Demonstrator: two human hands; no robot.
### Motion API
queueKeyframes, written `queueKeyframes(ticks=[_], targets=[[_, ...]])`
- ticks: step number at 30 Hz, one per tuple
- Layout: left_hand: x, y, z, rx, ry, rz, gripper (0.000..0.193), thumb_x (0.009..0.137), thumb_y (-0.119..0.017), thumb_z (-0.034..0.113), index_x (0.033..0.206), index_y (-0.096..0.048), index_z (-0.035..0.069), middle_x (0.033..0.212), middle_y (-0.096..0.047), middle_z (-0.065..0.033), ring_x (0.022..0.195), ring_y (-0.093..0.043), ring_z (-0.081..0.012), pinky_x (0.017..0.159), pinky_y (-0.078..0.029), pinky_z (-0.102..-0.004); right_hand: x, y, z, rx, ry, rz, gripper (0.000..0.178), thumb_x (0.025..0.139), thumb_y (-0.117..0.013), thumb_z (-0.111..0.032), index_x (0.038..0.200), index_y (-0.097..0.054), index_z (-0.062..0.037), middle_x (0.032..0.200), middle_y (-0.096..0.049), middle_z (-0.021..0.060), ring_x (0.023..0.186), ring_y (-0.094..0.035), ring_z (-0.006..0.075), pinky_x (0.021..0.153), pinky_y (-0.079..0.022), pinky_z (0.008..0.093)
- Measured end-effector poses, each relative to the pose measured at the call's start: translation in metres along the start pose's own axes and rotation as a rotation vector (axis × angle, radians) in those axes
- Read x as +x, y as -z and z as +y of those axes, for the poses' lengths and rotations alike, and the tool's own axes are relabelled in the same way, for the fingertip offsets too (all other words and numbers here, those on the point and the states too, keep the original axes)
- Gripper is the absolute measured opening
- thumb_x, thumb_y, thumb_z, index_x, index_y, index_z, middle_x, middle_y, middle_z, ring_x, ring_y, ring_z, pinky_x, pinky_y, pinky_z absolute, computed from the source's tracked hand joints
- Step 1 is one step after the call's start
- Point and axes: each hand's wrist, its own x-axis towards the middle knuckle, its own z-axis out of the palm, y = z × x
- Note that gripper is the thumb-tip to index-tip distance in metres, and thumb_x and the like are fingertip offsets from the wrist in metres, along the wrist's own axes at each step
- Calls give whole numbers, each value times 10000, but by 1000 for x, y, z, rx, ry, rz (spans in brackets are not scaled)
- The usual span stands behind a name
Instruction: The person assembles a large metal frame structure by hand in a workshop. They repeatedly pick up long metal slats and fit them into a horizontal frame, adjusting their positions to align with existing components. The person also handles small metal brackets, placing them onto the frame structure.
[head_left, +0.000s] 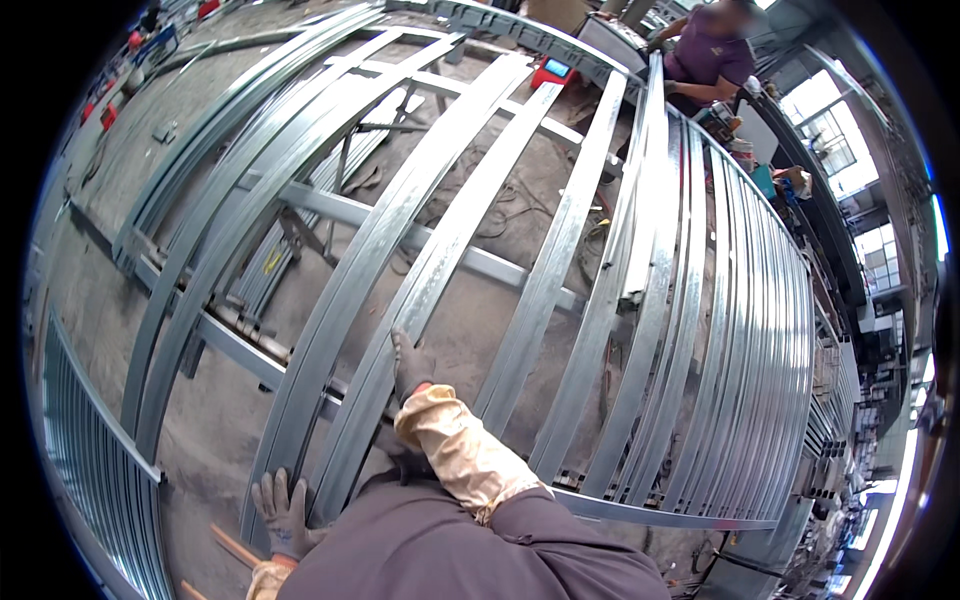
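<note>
Bar, grey metal [385, 230]: long, running from upper centre to lower left of the frame; left hand [285, 515], gloved, at its lower end, fingers slightly spread, laid on rather than closed round it.

Bar, second [450, 240]: just right of the first, centre of the frame; right hand [412, 365], gloved, on its right edge, fingertips on the upper face. Grip beneath hidden; cannot tell whether it is clamped.

Supports: middle rail [335, 205] and lower rail [240, 352], crossing under both bars.

Also present: close-set bars [760, 350], right; red device with screen [552, 72], top centre; cables [510, 205], on the floor; co-worker [710, 60], upper right.

Hazards, as judged: a bar could slide or roll on the rails if pushed unevenly; fingers could be pinched if the neighbouring bars closed together; a sharp edge could cut a glove; a foot could catch in the cables.
</note>
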Motion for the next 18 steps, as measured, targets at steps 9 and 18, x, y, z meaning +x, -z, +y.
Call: queueKeyframes(ticks=[9,18], targets=[[80,39,45,-398,299,-230,1057,784,-653,775,1442,-484,-36,1272,-637,-220,1235,-556,-426,1156,-295,-581,120,33,-117,-64,150,13,474,955,-737,-355,1163,-685,68,1033,-753,142,954,-694,199,821,-527,353],[205,25,115,-886,263,-183,779,874,-721,599,1431,-521,92,1144,-691,-203,1032,-687,-388,933,-512,-464,305,99,-185,-136,248,66,579,918,-750,-414,1167,-701,107,1026,-755,199,892,-682,264,812,-529,403]])
